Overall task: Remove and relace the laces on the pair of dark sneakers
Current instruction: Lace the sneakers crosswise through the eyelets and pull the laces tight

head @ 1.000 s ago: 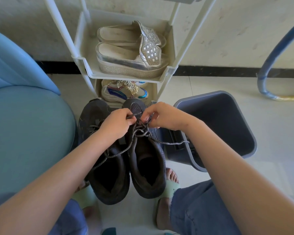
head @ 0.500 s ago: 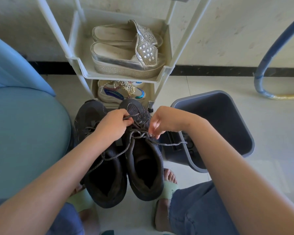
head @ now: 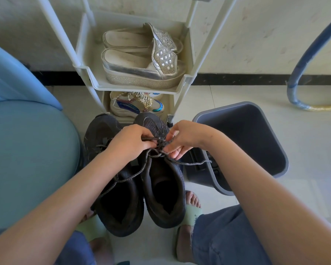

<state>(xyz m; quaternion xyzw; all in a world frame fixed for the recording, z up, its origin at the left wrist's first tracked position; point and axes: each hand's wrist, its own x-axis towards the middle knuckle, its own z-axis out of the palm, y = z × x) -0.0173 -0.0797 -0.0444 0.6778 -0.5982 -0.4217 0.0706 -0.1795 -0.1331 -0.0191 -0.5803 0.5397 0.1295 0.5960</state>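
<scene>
We saw the two dark sneakers standing side by side on the floor at the centre of the view, toes toward 12 o'clock. The right sneaker (head: 164, 188) touched the left sneaker (head: 113, 197). Over the right sneaker's toe end a grey lace (head: 155, 139) ran between the hands. The left hand (head: 130, 142) came in from 7 o'clock, knuckles up, its fingers curled round the lace. The right hand (head: 187, 138) came from 4 o'clock and pinched the lace with thumb and forefinger, its other fingers reaching down to the looser strands. One lace end trailed toward 3 o'clock over a grey bin (head: 246, 134). At 12 o'clock stood a white rack (head: 134, 87) with silver sandals (head: 141, 67), and at 9 o'clock lay a blue cushion (head: 27, 150).
</scene>
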